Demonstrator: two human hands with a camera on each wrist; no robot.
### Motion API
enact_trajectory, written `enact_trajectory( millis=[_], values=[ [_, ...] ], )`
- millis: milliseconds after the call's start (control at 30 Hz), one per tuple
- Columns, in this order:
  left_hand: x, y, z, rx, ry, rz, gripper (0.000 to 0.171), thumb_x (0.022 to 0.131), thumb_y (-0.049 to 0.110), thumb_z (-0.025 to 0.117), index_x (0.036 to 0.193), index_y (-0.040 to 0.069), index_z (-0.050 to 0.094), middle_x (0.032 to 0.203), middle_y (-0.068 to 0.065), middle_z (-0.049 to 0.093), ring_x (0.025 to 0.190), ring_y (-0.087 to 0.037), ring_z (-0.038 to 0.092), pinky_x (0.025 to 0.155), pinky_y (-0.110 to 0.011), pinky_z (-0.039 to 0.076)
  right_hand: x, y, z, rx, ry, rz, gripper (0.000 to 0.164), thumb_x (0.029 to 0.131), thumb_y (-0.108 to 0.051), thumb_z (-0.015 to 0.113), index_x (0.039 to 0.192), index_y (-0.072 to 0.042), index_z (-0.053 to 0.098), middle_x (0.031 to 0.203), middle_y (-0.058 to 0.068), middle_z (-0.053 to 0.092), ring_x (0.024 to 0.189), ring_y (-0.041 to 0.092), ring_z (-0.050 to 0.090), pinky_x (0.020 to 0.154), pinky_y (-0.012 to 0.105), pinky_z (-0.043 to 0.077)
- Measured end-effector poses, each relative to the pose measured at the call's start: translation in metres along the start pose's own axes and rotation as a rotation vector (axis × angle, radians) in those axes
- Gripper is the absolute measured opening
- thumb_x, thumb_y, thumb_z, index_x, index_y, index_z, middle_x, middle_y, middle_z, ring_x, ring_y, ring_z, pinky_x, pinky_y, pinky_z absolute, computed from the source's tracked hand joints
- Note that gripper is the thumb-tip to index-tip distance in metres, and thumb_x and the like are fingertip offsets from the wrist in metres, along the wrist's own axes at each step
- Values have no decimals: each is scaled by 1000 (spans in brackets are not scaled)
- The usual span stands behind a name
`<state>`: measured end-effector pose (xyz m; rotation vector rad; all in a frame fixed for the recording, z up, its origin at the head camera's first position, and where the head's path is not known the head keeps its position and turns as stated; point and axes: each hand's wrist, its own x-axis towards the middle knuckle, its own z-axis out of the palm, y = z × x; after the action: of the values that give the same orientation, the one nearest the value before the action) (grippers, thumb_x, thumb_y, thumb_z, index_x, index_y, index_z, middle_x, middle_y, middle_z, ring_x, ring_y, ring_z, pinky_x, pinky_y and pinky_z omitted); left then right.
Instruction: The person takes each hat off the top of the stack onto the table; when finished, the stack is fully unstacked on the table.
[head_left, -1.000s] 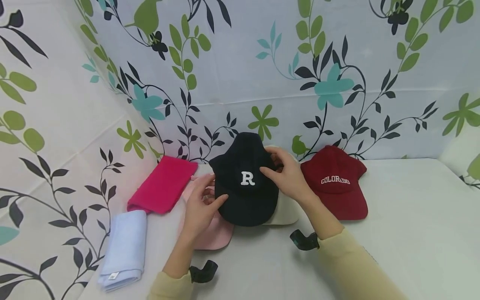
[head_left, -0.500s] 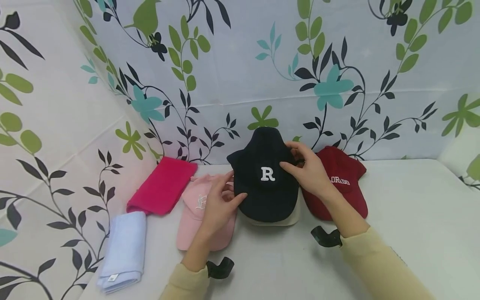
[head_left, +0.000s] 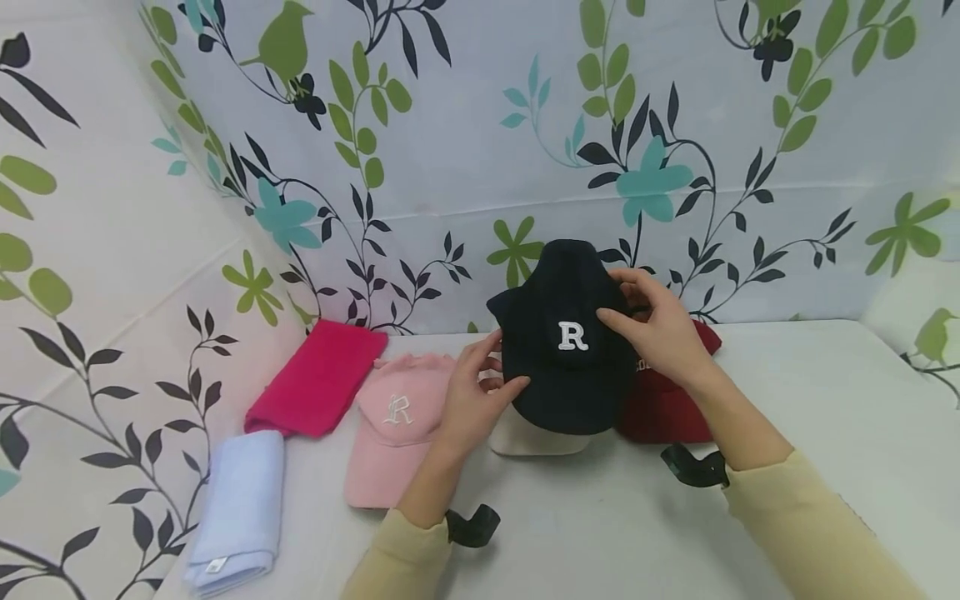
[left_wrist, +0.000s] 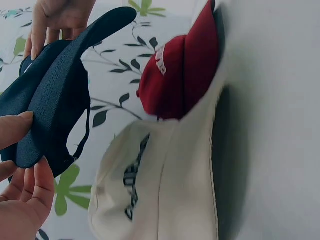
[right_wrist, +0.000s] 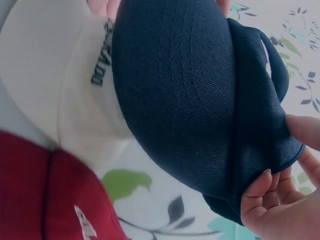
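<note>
A dark navy cap (head_left: 566,367) with a white letter R hangs above the table between both hands. My left hand (head_left: 476,392) pinches its left side near the brim, thumb in front and fingers behind. On the opposite side my right hand (head_left: 663,329) pinches the crown's edge. Both wrist views show the cap lifted clear of a cream cap (left_wrist: 140,185) with dark lettering, which lies on the table below. A red cap (head_left: 667,408) is partly hidden behind the navy cap and right hand. Left of the left hand lies a pink cap (head_left: 401,400).
A folded bright pink cloth (head_left: 318,379) and a folded light blue cloth (head_left: 238,508) lie at the table's left. The white table (head_left: 810,400) meets a leaf-patterned backdrop (head_left: 450,125) at the rear and left. Each wrist carries a black strap-on device (head_left: 472,527).
Both hands have carried the navy cap to the right and slightly up, from over the pink and cream caps to partly in front of the red one. The pink cap is now more exposed.
</note>
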<state>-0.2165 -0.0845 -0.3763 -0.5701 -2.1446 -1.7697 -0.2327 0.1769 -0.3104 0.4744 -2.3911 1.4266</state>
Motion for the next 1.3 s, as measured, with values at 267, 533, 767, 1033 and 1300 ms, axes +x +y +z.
enact_trajectory(
  millis=[267,533,767,1033,1300],
  values=[
    [8,4,24,-22,-20,8,68,85,-1,79,147,3,50,127,-14,53,98,-27,54,81,-29,55,0,7,-23,-37,25,19,54,98,-16,67,147,-5,47,129,23,55,110,32,51,86,29,40],
    [15,3,46,-66,-73,20,69,86,-1,78,148,2,49,130,-15,52,102,-29,55,84,-36,55,-4,17,-42,-85,58,1,50,98,-14,65,144,-3,49,124,24,56,108,30,51,84,26,39],
    [21,1,66,-62,-125,19,71,87,1,78,150,4,46,134,-13,51,104,-28,54,89,-43,55,-6,20,-61,-128,87,20,49,99,-17,64,144,-4,50,125,24,56,102,23,49,82,24,40],
    [29,5,86,-117,-174,-7,72,88,3,78,152,5,44,135,-13,49,105,-28,56,89,-41,56,-9,31,-81,-160,117,19,49,99,-15,64,144,-3,49,120,22,56,93,14,49,78,24,40],
    [32,10,105,-107,-192,-20,72,89,6,78,153,7,43,133,-10,49,104,-29,54,87,-32,55,-10,39,-99,-187,135,53,48,100,-17,64,143,-5,49,119,17,55,92,12,48,75,23,39]
  ],
)
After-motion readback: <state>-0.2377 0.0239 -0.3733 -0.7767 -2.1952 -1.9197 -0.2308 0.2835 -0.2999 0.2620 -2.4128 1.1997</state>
